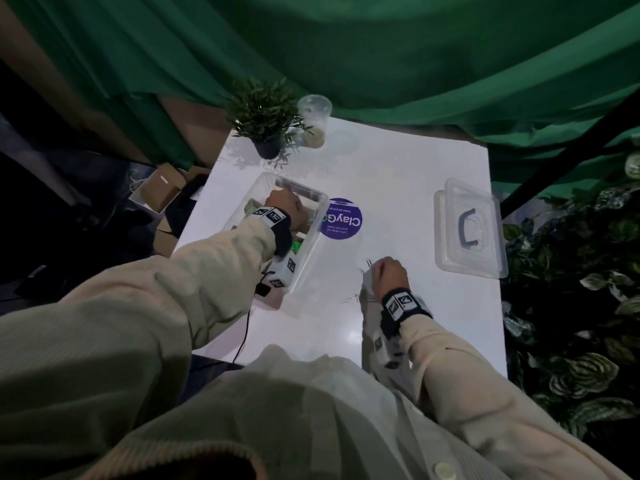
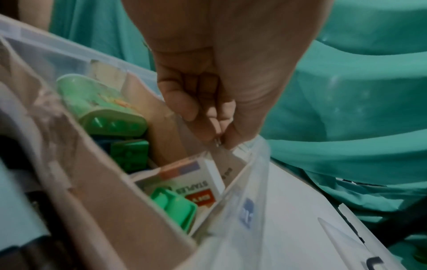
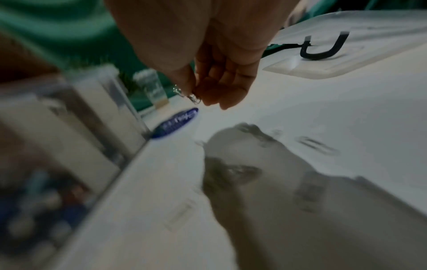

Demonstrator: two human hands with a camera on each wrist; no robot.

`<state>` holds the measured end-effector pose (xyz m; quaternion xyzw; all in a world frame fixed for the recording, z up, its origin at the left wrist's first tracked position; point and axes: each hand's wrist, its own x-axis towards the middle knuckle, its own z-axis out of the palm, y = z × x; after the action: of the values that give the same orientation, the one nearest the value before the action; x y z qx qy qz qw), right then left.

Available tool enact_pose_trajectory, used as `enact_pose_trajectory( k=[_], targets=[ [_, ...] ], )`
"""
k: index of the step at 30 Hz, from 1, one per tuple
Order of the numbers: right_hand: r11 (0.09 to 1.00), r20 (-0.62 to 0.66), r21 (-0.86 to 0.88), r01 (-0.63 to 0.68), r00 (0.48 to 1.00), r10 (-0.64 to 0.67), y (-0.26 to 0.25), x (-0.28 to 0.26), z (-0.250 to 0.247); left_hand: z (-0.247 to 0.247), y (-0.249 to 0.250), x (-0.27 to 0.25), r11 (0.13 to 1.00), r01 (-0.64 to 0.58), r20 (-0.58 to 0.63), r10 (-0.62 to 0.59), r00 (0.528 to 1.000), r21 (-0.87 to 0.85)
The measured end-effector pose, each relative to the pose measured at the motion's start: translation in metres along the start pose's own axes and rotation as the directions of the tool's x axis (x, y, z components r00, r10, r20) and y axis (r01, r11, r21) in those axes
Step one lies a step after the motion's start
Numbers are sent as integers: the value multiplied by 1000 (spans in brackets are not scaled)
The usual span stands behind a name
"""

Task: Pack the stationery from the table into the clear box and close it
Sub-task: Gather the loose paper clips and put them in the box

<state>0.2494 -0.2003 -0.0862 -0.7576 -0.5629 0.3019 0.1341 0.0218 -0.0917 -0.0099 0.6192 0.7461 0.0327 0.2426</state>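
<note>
The clear box (image 1: 313, 199) stands open at the table's left. My left hand (image 1: 287, 206) reaches into its far end. In the left wrist view my left hand (image 2: 208, 127) has curled fingers pinching a small metal paper clip (image 2: 217, 142) above a staples box (image 2: 184, 184), a green sharpener (image 2: 101, 106) and other green pieces. My right hand (image 1: 389, 271) hovers low over the table's middle, and pinches a few linked paper clips (image 3: 188, 95) between thumb and fingers. Loose paper clips (image 1: 346, 300) lie on the table beside it, blurred in the right wrist view.
The clear lid (image 1: 467, 230) with a grey handle lies flat at the table's right edge. A purple round sticker (image 1: 341, 219) sits beside the box. A potted plant (image 1: 263, 116) and a plastic cup (image 1: 313, 119) stand at the far edge. Cardboard dividers (image 2: 92, 182) split the box.
</note>
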Motion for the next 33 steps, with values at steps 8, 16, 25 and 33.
enact_pose_trajectory(
  k=[8,16,25,33],
  targets=[
    [953,22,304,7,1000,-15,-116,28,-25,-1,-3,17,986,70,1,-71,997,-149],
    [967,17,245,-65,998,62,-166,50,-12,-11,-20,15,941,18,93,14,996,-337],
    [948,-21,315,-41,999,50,-169,51,5,-14,-36,9,923,-44,92,85,992,-381],
    [892,-110,450,-35,989,94,-124,39,-14,-12,-4,-14,941,-294,18,301,953,-167]
  ],
)
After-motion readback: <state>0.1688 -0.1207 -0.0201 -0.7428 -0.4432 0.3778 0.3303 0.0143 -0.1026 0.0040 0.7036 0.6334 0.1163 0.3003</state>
